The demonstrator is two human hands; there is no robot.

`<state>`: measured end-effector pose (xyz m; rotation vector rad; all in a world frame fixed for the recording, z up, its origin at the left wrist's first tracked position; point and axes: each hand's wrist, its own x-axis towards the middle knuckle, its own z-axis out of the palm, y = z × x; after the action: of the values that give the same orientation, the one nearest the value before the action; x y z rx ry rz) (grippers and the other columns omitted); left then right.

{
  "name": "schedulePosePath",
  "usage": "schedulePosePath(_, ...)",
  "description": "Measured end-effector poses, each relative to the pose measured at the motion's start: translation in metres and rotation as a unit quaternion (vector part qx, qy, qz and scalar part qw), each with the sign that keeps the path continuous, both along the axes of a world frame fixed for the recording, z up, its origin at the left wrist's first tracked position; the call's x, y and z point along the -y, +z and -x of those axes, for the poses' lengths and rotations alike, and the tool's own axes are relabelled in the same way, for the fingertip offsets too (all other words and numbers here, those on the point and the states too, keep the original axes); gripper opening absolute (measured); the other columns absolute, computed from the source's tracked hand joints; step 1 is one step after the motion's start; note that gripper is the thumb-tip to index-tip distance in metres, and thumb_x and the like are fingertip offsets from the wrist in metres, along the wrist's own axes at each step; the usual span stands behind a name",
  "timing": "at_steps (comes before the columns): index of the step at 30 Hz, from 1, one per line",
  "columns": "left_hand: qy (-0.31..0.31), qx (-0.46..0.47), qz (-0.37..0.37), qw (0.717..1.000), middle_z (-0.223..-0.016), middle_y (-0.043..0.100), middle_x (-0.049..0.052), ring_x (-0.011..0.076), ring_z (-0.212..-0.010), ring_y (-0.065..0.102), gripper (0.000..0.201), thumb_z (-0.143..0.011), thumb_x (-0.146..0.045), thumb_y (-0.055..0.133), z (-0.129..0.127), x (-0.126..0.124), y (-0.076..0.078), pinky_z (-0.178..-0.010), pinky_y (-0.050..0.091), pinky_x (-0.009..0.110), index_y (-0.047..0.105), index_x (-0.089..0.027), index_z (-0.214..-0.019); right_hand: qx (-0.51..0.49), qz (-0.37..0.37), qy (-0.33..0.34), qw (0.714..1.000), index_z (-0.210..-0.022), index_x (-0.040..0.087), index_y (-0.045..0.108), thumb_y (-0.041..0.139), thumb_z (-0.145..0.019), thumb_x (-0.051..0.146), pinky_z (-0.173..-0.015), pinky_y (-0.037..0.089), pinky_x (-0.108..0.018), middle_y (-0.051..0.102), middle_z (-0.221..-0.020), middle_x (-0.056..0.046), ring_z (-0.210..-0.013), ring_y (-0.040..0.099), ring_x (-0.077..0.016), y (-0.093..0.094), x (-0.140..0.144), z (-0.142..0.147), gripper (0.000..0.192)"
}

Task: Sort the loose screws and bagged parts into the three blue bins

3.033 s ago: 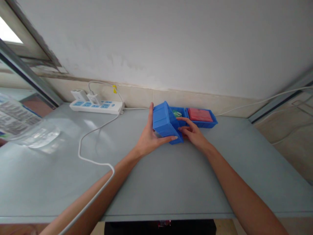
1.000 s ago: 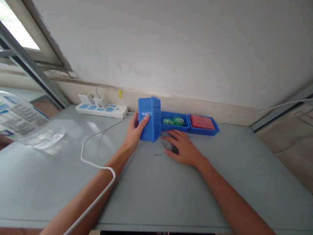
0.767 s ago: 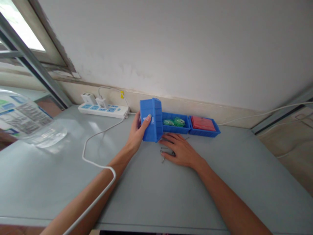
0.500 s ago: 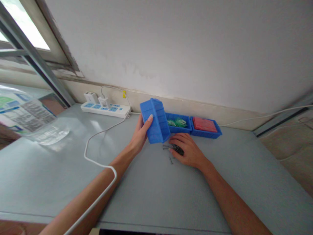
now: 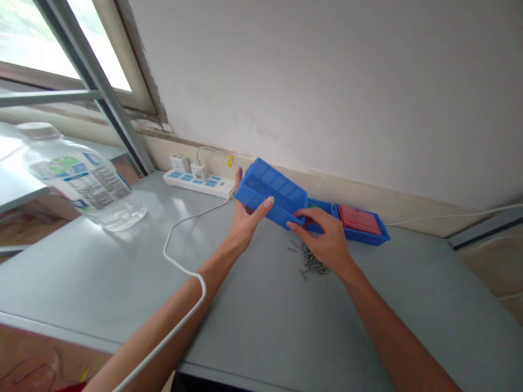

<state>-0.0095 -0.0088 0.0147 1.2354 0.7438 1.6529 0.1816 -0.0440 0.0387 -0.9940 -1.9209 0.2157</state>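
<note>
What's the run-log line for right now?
left hand: gripping tilted blue bin | right hand: pinching its right end | metal fasteners: loose pile on table | red packet: in rightmost bin

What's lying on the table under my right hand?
A pile of thin metal pieces shows on the grey table below your right hand, a few scattered at its left. Your hand covers part, so the pile's full extent is hidden.

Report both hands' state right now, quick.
Left hand: closed on the tilted blue bin, thumb on its near wall.
Right hand: closed on the same bin, thumb and fingers pinching its right-hand corner.
</note>
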Motion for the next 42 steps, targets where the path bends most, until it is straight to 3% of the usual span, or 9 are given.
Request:
schedulePosePath(3, 0.236, -0.118, -0.058, 0.963, -0.158, 0.041, 0.011, 0.0282, -0.141, 0.048, 0.095, -0.087, -0.052, 0.074, 0.014, -0.005, 0.006, -0.114, 0.045, 0.047, 0.017, -0.036, -0.161, 0.043, -0.019, -0.006, 0.999, -0.099, 0.020, 0.072, 0.072, -0.092, 0.036, -0.078, 0.053, -0.033, 0.072, -0.089, -0.005, -0.077, 0.066, -0.0192, 0.009, -0.027, 0.012, 0.017)
schedulePosePath(6, 0.360, -0.289, -0.142, 0.876, -0.153, 0.046, 0.012, 0.0292, -0.144, 0.041, 0.057, -0.092, -0.035, 0.068, 0.028, -0.004, 0.010, -0.119, 0.037, 0.049, 0.050, -0.026, -0.146, 0.129, -0.007, 0.005, 0.992, -0.103, 0.021, 0.072, 0.071, -0.093, 0.035, -0.081, 0.051, -0.034, 0.071, -0.090, -0.006, -0.082, 0.066, -0.0215, 0.006, -0.050, 0.025, 0.018)
schedulePosePath(10, 0.252, -0.462, -0.192, 0.828, -0.113, 0.073, 0.009, 0.0276, -0.132, 0.052, 0.033, -0.088, -0.010, 0.054, 0.029, -0.001, 0.004, -0.116, 0.040, 0.047, 0.071, -0.019, -0.114, 0.238, -0.013, 0.018, 0.971, -0.105, 0.021, 0.073, 0.068, -0.094, 0.032, -0.090, 0.048, -0.041, 0.072, -0.097, -0.009, -0.098, 0.062, -0.0281, -0.006, -0.067, 0.040, 0.016)
schedulePosePath(17, 0.161, -0.527, -0.122, 0.825, -0.112, 0.074, 0.010, 0.0250, -0.111, 0.064, 0.047, -0.084, -0.007, 0.052, 0.020, -0.010, -0.021, -0.104, 0.049, 0.042, 0.067, -0.018, -0.128, 0.189, 0.029, 0.034, 0.981, -0.136, 0.023, 0.060, 0.066, -0.092, 0.029, -0.099, 0.048, -0.045, 0.072, -0.114, -0.010, -0.109, 0.061, -0.0284, -0.019, -0.069, 0.015, 0.045)
schedulePosePath(23, 0.137, -0.536, -0.146, 0.820, -0.101, 0.074, 0.008, 0.0249, -0.105, 0.065, 0.030, -0.084, -0.009, 0.054, 0.021, -0.018, -0.027, -0.108, 0.044, 0.046, 0.076, -0.019, -0.102, 0.230, 0.034, -0.054, 0.971, -0.105, 0.021, 0.072, 0.066, -0.093, 0.032, -0.097, 0.048, -0.048, 0.074, -0.104, -0.010, -0.106, 0.061, -0.0306, -0.020, -0.045, -0.043, 0.017)
schedulePosePath(29, 0.086, -0.533, -0.162, 0.826, -0.106, 0.074, 0.009, 0.0261, -0.108, 0.065, 0.031, -0.089, -0.017, 0.053, 0.016, -0.018, -0.024, -0.105, 0.046, 0.048, 0.075, -0.020, -0.110, 0.271, -0.005, -0.118, 0.955, -0.102, 0.018, 0.074, 0.067, -0.093, 0.028, -0.096, 0.048, -0.050, 0.069, -0.103, -0.013, -0.108, 0.055, -0.0323, -0.036, -0.031, -0.063, 0.015)
schedulePosePath(35, 0.059, -0.519, -0.190, 0.831, -0.126, 0.071, 0.014, 0.0301, -0.125, 0.061, 0.042, -0.087, -0.021, 0.058, 0.010, -0.016, -0.024, -0.117, 0.039, 0.056, 0.070, -0.018, -0.126, 0.212, 0.006, -0.099, 0.972, -0.102, 0.021, 0.073, 0.067, -0.094, 0.026, -0.092, 0.049, -0.051, 0.069, -0.100, -0.011, -0.101, 0.057, -0.0314, -0.048, -0.035, -0.065, 0.011)
schedulePosePath(39, 0.036, -0.486, -0.185, 0.853, -0.133, 0.068, 0.015, 0.0322, -0.136, 0.055, 0.043, -0.088, -0.029, 0.063, 0.014, -0.013, -0.017, -0.123, 0.032, 0.058, 0.069, -0.016, -0.128, 0.150, 0.000, -0.068, 0.986, -0.099, 0.023, 0.072, 0.067, -0.094, 0.029, -0.092, 0.049, -0.049, 0.068, -0.097, -0.009, -0.100, 0.059, -0.0298, -0.037, -0.025, -0.069, 0.009)
schedulePosePath(42, -0.027, -0.436, -0.152, 0.886, -0.143, 0.061, 0.016, 0.0346, -0.141, 0.050, 0.070, -0.080, -0.043, 0.079, 0.014, -0.007, -0.008, -0.121, 0.035, 0.058, 0.059, -0.017, -0.142, 0.094, -0.013, -0.061, 0.994, -0.097, 0.023, 0.071, 0.069, -0.094, 0.031, -0.091, 0.050, -0.047, 0.068, -0.095, -0.007, -0.097, 0.061, -0.0276, -0.021, -0.012, -0.068, 0.009)
